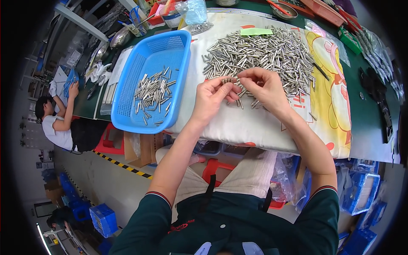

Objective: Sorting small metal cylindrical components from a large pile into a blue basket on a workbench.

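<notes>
Several short silvery metal pins (227, 80) lie side by side in my left hand (211, 97), its thumb and fingers closed around them. Just to the right, my right hand (267, 90) has thumb and fingertips drawn together in a pinch close to those pins. Anything between its fingertips is too small to make out. Beneath and beyond both hands spreads a large heap of loose metal pins (259, 55) on a pale printed cloth (191, 114). A blue perforated basket (120, 102) stands left of my left hand, with a smaller pile of pins (155, 93) inside.
A green paper slip (256, 32) lies on the heap's far side. A dark thin tool (321, 72) rests at its right. Beyond stand a metal bowl (288, 12) and a bagged batch of pins (199, 27). Another person (63, 127) sits working at far left.
</notes>
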{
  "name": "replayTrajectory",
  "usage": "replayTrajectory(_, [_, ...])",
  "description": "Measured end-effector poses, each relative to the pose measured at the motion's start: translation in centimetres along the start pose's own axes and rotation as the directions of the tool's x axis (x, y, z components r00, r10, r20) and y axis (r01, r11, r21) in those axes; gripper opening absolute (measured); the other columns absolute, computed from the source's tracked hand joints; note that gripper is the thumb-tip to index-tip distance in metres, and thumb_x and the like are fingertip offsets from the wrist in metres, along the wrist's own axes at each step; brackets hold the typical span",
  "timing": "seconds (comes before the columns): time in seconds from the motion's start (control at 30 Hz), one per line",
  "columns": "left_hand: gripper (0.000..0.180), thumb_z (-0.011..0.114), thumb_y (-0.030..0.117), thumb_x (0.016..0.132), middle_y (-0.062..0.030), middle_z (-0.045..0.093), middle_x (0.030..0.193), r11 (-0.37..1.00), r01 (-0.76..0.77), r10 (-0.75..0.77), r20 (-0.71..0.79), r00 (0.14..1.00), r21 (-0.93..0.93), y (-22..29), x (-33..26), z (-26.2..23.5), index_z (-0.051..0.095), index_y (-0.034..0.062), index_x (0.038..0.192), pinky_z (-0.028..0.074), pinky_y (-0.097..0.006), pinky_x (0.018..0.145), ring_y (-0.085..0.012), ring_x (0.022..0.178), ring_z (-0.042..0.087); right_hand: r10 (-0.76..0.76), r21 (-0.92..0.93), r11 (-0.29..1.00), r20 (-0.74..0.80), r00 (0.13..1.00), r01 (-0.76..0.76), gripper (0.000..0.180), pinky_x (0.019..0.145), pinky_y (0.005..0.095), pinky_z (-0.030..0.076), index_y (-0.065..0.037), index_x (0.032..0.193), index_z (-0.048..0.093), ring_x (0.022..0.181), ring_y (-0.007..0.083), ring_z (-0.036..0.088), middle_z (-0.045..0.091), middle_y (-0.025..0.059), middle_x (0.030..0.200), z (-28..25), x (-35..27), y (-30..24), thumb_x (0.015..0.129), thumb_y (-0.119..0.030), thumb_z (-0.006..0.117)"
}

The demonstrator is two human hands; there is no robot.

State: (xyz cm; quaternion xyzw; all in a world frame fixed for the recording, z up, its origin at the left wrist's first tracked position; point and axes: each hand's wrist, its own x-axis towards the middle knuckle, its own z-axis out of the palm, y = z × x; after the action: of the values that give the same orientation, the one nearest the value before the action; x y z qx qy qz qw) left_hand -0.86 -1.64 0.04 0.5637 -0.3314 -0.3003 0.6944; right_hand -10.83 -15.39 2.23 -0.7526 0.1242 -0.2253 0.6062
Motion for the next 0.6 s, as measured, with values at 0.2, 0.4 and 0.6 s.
replayTrajectory(0.2, [0.018, 0.05, 0.008, 0.091, -0.0093, 0.064, 0.082, 0.994, 0.108, -0.111, 0.129, 0.985, 0.028, -0.3, 0.11, -0.38, 0.058, -0.0046, 0.1, 0.051, -0.024, 0.062, -0.0124, 0.068, 0.061, 0.022, 0.035, 0.999, 0.09, 0.996, -0.025, 0.015, 0.056, 0.0208, 0.045, 0.002, 0.089, 0.065, 0.061, 0.0058, 0.054, 0.062, 0.0034, 0.069, 0.44, 0.09, 0.84, 0.078, -0.008, 0.062])
replayTrajectory(0.4, [0.017, 0.047, 0.005, 0.091, -0.0092, 0.064, 0.08, 0.994, 0.105, -0.105, 0.119, 0.987, 0.001, -0.15, 0.04, 0.03, 0.059, -0.0058, 0.096, 0.052, -0.023, 0.061, -0.0125, 0.066, 0.062, 0.012, 0.022, 1.0, 0.075, 0.997, -0.014, 0.013, 0.057, 0.0208, 0.046, 0.002, 0.087, 0.065, 0.06, 0.006, 0.055, 0.062, 0.0035, 0.069, 0.41, 0.02, 0.87, 0.077, -0.006, 0.062])
replayTrajectory(0.6, [0.018, 0.046, 0.006, 0.092, -0.0093, 0.063, 0.079, 0.994, 0.11, -0.11, 0.13, 0.985, 0.004, -0.28, 0.01, -0.08, 0.059, -0.0056, 0.095, 0.052, -0.024, 0.061, -0.0129, 0.066, 0.062, 0.007, -0.004, 1.0, 0.067, 0.998, -0.007, 0.013, 0.056, 0.021, 0.045, 0.002, 0.086, 0.065, 0.061, 0.0057, 0.053, 0.062, 0.0029, 0.07, 0.51, -0.05, 0.95, 0.077, -0.006, 0.062])
